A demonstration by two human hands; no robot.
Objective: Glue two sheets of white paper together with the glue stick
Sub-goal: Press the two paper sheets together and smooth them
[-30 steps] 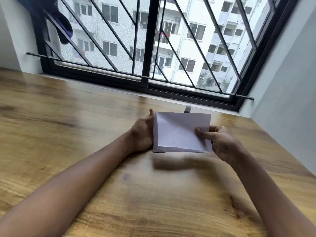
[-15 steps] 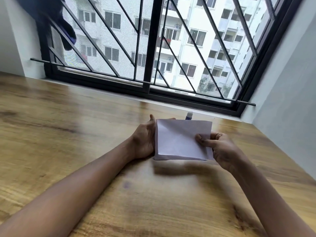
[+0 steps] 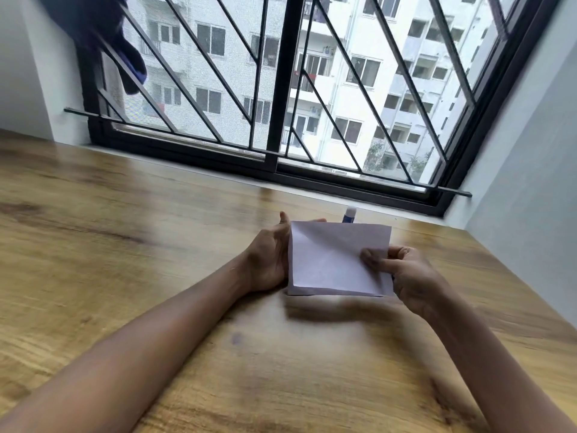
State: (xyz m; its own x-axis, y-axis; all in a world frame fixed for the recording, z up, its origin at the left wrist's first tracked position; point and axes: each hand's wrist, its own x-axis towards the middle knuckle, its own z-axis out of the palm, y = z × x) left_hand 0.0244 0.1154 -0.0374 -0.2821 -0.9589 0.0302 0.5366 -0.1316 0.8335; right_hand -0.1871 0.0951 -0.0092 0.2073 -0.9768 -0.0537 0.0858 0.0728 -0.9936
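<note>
I hold white paper (image 3: 331, 260), creased and stacked, just above the wooden table (image 3: 125, 276) in the head view. My left hand (image 3: 268, 260) grips its left edge, thumb pointing up behind the sheet. My right hand (image 3: 402, 273) pinches the right edge between thumb and fingers. I cannot tell how many sheets the stack has. A glue stick (image 3: 349, 215) with a white cap and blue body stands upright on the table just behind the paper's top edge, its lower part hidden.
A black-framed window with diagonal bars (image 3: 281, 89) runs along the table's far edge. A dark cloth (image 3: 103, 35) hangs on the bars at the upper left. A grey wall (image 3: 530, 182) bounds the right side.
The view has tilted up a little, so hands and paper sit lower in the frame. Both hands keep the same hold on the paper.
</note>
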